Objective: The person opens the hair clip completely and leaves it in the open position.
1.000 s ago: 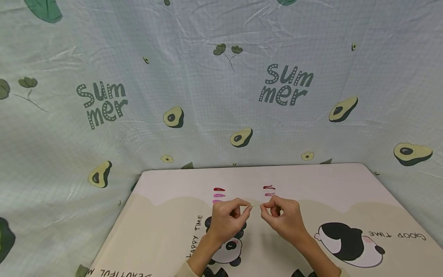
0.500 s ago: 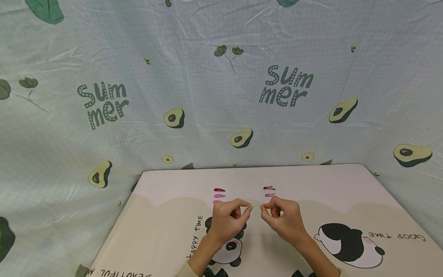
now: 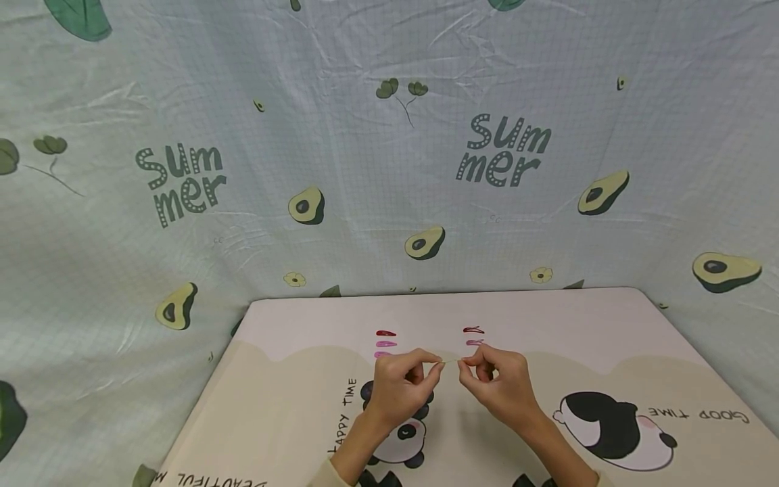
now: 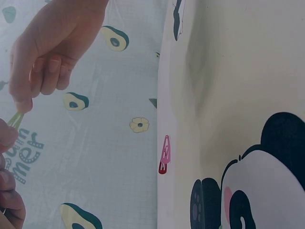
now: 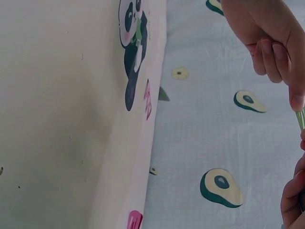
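Observation:
A slim pale-green hair clip (image 4: 15, 120) spans the short gap between my two hands, raised over the table. In the head view it shows only as a thin light line. My left hand (image 3: 402, 385) pinches one end between thumb and index finger. At the other end, my right hand (image 3: 499, 382) pinches it the same way, its other fingers curled in. The right wrist view catches the green clip (image 5: 301, 119) at its right edge, partly covered by fingertips.
Beyond my left hand lie a red snap clip (image 3: 385, 333) and pink snap clips (image 3: 385, 344). Past my right hand, a red clip (image 3: 473, 330) and a pink clip (image 3: 475, 342) appear splayed. The table (image 3: 274, 392) has printed pandas; a patterned curtain (image 3: 365, 155) hangs behind.

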{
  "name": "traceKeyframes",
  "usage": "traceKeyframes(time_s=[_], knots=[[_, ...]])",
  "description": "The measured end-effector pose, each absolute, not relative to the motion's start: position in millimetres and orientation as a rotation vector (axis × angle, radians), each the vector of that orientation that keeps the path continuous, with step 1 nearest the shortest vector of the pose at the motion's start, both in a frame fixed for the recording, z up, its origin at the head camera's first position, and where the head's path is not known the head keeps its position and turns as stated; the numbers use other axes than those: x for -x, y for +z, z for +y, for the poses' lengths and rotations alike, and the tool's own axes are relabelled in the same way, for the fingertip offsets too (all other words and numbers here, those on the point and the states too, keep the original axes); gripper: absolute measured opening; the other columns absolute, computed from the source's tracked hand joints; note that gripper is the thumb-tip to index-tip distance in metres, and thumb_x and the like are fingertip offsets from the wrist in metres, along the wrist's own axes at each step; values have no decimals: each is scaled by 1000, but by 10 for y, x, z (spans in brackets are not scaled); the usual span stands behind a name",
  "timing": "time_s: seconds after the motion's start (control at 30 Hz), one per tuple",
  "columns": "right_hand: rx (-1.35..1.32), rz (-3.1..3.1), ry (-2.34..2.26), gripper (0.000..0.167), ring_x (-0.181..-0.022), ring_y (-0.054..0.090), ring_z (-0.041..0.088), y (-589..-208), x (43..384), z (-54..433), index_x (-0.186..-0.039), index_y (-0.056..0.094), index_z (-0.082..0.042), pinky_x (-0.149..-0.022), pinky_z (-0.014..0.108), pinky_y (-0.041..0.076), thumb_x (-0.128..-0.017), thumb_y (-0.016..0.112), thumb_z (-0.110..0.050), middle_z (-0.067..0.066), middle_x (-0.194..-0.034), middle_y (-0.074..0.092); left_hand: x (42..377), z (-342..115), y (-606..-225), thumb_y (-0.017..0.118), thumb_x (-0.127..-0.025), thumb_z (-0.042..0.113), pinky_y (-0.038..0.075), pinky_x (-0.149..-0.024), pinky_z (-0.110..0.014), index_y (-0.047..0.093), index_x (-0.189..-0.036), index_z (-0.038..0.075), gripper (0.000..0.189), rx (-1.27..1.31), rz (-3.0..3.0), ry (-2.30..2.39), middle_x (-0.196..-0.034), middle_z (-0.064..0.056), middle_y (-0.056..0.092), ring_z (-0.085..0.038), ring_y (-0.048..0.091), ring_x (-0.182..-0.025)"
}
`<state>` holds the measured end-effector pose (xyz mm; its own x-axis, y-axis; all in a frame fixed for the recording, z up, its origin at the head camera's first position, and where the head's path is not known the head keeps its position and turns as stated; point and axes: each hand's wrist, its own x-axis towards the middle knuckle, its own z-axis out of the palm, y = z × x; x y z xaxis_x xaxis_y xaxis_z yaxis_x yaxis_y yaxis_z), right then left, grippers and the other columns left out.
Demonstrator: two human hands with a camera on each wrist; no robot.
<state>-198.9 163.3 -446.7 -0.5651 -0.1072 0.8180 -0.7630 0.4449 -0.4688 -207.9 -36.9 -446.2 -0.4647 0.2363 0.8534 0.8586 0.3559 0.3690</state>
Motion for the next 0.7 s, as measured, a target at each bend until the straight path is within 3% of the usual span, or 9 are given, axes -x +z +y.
traceKeyframes(time_s=[0.7], knots=[[-727,-1956,1131,34,-54,38,-6,-4460,1984,1637,-72,65,-16,-48,10,33,-66,83,12,-10,-54,45,2085,-352,-4476,83,-77,-2,26,-46,-6,76,-89,11,19,966,-1867,-1105,-48,4,45,2,35,-45]])
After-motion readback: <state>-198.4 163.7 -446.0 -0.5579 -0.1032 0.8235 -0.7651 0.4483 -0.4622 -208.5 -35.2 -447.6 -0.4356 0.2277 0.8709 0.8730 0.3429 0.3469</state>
